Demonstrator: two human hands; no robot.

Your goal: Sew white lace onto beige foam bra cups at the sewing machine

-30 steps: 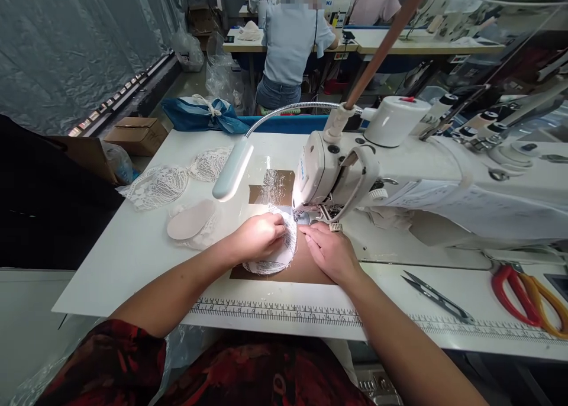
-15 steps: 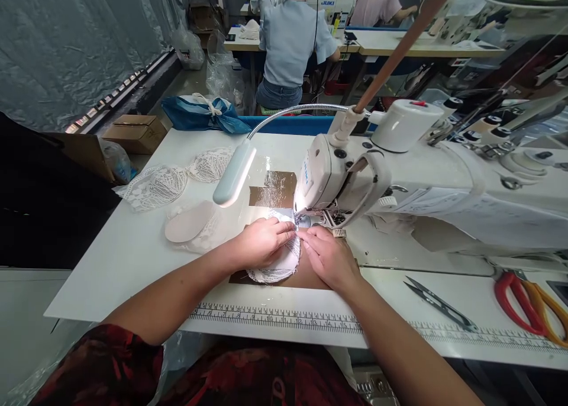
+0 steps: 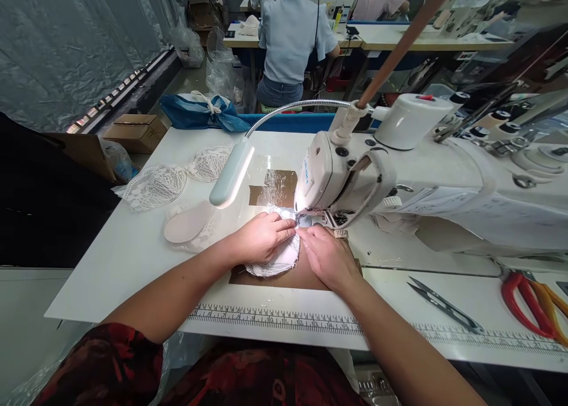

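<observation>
A white lace bra cup (image 3: 277,261) lies under the needle of the white sewing machine (image 3: 355,175). My left hand (image 3: 261,235) rests on top of the cup with its fingers curled, pressing it down. My right hand (image 3: 326,257) sits just right of it, fingers together, pinching the cup's edge close to the presser foot (image 3: 304,219). The gooseneck lamp (image 3: 231,174) lights the spot.
More lace cups (image 3: 155,186) and a beige foam pad (image 3: 186,222) lie at the table's left. Thread snips (image 3: 444,305) and red-handled scissors (image 3: 526,302) lie at the right. A printed ruler (image 3: 275,318) runs along the front edge. Other people sit at benches behind.
Both hands have crept slightly toward the needle with the lace cup, and my right fingers have closed in on its edge. The view shifted a little.
</observation>
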